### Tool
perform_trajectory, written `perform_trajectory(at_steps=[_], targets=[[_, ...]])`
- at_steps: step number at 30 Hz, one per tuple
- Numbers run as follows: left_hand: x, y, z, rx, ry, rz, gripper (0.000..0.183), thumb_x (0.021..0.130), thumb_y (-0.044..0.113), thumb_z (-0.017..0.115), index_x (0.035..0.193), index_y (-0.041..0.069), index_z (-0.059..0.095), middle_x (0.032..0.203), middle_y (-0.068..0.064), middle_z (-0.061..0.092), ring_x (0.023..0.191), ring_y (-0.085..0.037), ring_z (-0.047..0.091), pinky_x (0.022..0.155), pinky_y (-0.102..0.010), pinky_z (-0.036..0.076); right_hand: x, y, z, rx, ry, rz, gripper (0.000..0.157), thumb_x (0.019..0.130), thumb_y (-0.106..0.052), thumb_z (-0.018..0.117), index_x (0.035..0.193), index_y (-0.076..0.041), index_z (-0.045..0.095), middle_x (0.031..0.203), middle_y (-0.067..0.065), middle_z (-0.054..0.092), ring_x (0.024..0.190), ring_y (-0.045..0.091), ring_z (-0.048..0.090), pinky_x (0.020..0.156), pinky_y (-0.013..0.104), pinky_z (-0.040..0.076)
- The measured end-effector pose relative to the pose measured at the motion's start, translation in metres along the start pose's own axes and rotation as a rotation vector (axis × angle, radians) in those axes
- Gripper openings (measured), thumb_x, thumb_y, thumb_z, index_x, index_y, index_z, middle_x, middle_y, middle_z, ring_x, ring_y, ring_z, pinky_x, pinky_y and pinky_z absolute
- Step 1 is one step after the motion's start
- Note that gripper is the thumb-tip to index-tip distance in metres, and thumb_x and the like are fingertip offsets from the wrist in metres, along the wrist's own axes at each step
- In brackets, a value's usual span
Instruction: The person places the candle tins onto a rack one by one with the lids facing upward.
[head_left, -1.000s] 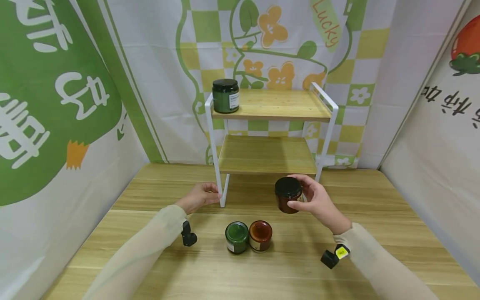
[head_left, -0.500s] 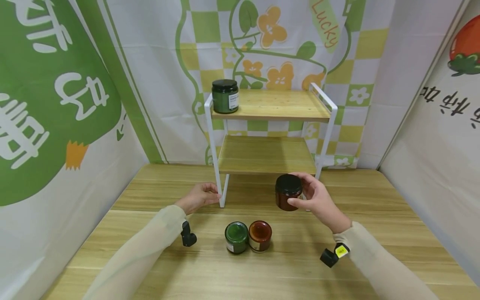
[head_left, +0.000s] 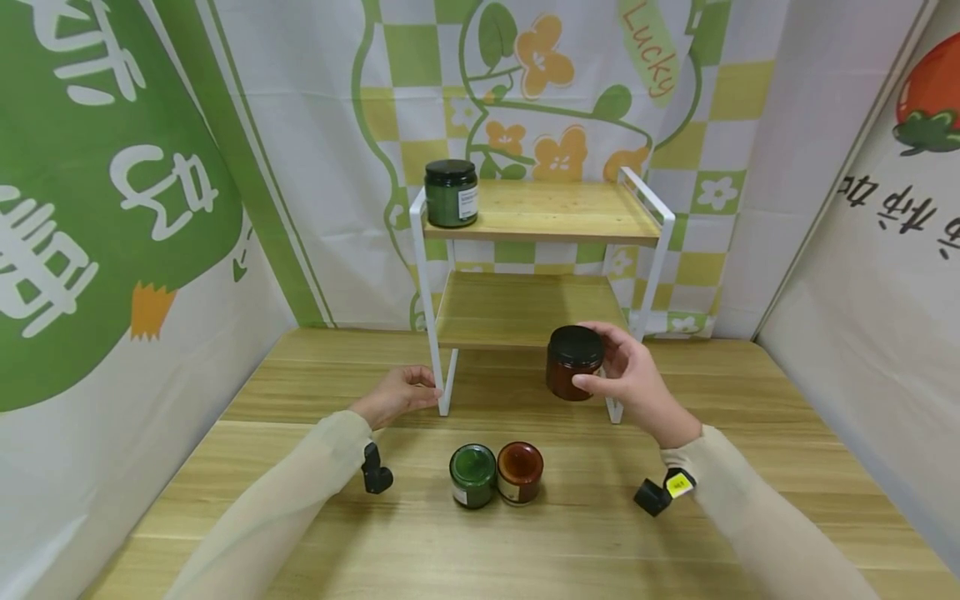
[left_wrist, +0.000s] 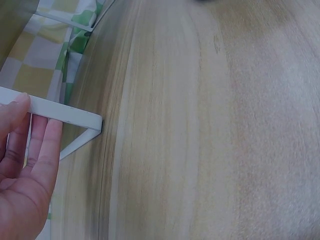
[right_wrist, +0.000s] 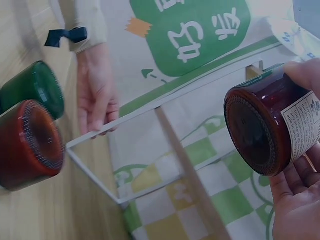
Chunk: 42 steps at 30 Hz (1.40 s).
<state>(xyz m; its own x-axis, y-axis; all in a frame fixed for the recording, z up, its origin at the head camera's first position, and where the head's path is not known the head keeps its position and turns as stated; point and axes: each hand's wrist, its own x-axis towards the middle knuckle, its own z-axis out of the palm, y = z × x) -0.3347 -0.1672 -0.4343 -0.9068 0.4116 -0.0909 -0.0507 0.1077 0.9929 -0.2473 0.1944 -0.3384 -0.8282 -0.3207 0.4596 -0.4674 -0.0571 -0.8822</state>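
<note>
My right hand (head_left: 637,383) grips a dark amber glass jar (head_left: 573,371) with a black lid, thumb in front and fingers behind. The jar is held upright in the air, before the front edge of the middle shelf board (head_left: 525,312). In the right wrist view its glass base and pale label (right_wrist: 302,125) show. My left hand (head_left: 397,392) pinches the white front-left leg (left_wrist: 65,111) of the rack low down, thumb on one side and fingertips on the other. A green jar (head_left: 473,475) and an amber jar (head_left: 521,472) stand side by side on the table, glass bases up.
A green jar with a black lid (head_left: 452,196) stands at the left end of the rack's top board (head_left: 555,208). The rack has white metal side frames and stands on the wooden table (head_left: 585,542). Printed cloth (head_left: 540,100) hangs behind and at both sides.
My right hand has raised the amber jar from below the middle board to overlapping its front edge in the head view. My left hand has kept its place on the rack leg.
</note>
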Motion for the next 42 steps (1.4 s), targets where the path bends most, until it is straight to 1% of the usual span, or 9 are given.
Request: perform_trajectory(at_steps=[4, 11, 15, 22, 27, 34, 38, 42], targets=[[-0.001, 0.001, 0.000, 0.005, 0.000, -0.001, 0.011, 0.093, -0.004, 0.059, 0.099, 0.002, 0.052, 0.097, -0.005, 0.054, 0.096, -0.021, 0.062, 0.095, -0.036, 0.054, 0.009, -0.010, 0.002, 0.016, -0.001, -0.024, 0.057, 0.079, 0.011, 0.071, 0.130, -0.002, 0.049, 0.123, -0.003, 0.058, 0.112, 0.009, 0.056, 0.094, 0.017, 0.049], [-0.001, 0.000, -0.001, 0.005, -0.006, 0.004, 0.011, 0.093, -0.003, 0.059, 0.100, 0.002, 0.052, 0.099, -0.005, 0.053, 0.098, -0.022, 0.061, 0.093, -0.033, 0.055, 0.026, -0.032, 0.003, 0.002, 0.006, -0.016, 0.056, 0.081, 0.008, 0.070, 0.131, -0.007, 0.049, 0.124, 0.000, 0.057, 0.112, 0.012, 0.056, 0.091, 0.018, 0.050], [-0.001, 0.000, -0.001, 0.001, -0.003, 0.003, 0.011, 0.094, -0.004, 0.058, 0.100, 0.003, 0.052, 0.100, -0.005, 0.052, 0.099, -0.023, 0.061, 0.092, -0.032, 0.055, 0.039, -0.047, 0.004, 0.014, 0.020, -0.040, 0.056, 0.081, 0.008, 0.069, 0.131, -0.007, 0.049, 0.124, 0.001, 0.057, 0.110, 0.013, 0.056, 0.088, 0.019, 0.051], [-0.001, 0.000, 0.000, -0.015, 0.002, 0.004, 0.011, 0.094, -0.006, 0.056, 0.099, 0.003, 0.052, 0.098, -0.005, 0.053, 0.098, -0.023, 0.061, 0.091, -0.030, 0.056, 0.061, -0.071, 0.008, 0.052, 0.041, -0.114, 0.054, 0.079, 0.013, 0.065, 0.127, -0.006, 0.051, 0.117, 0.002, 0.060, 0.103, 0.014, 0.057, 0.084, 0.020, 0.052], [-0.001, 0.000, 0.000, -0.011, 0.002, 0.003, 0.011, 0.094, -0.006, 0.057, 0.098, 0.003, 0.052, 0.098, -0.005, 0.053, 0.097, -0.022, 0.061, 0.089, -0.027, 0.056, 0.077, -0.086, 0.011, 0.069, 0.052, -0.137, 0.052, 0.080, 0.011, 0.065, 0.128, -0.005, 0.051, 0.117, 0.003, 0.061, 0.100, 0.015, 0.058, 0.083, 0.021, 0.053], [0.001, -0.001, -0.001, -0.018, 0.005, -0.002, 0.011, 0.093, -0.006, 0.057, 0.097, 0.004, 0.053, 0.097, -0.005, 0.054, 0.097, -0.022, 0.062, 0.087, -0.027, 0.057, 0.101, -0.102, 0.014, 0.086, 0.051, -0.145, 0.049, 0.081, 0.008, 0.065, 0.126, -0.007, 0.053, 0.114, 0.004, 0.062, 0.092, 0.015, 0.058, 0.078, 0.022, 0.053], [0.001, -0.002, -0.001, -0.011, 0.006, 0.003, 0.012, 0.093, -0.006, 0.057, 0.096, 0.005, 0.054, 0.097, -0.004, 0.054, 0.097, -0.023, 0.062, 0.088, -0.028, 0.057, 0.112, -0.108, 0.014, 0.087, 0.050, -0.148, 0.050, 0.082, 0.005, 0.066, 0.130, -0.004, 0.051, 0.116, 0.005, 0.061, 0.097, 0.016, 0.059, 0.081, 0.023, 0.054], [0.001, -0.001, 0.000, -0.005, 0.019, -0.005, 0.011, 0.092, -0.005, 0.059, 0.095, 0.005, 0.055, 0.096, -0.004, 0.055, 0.095, -0.022, 0.062, 0.089, -0.030, 0.057, 0.122, -0.114, 0.014, 0.090, 0.068, -0.134, 0.051, 0.083, 0.003, 0.068, 0.131, -0.004, 0.051, 0.116, 0.007, 0.060, 0.097, 0.016, 0.060, 0.071, 0.021, 0.055]])
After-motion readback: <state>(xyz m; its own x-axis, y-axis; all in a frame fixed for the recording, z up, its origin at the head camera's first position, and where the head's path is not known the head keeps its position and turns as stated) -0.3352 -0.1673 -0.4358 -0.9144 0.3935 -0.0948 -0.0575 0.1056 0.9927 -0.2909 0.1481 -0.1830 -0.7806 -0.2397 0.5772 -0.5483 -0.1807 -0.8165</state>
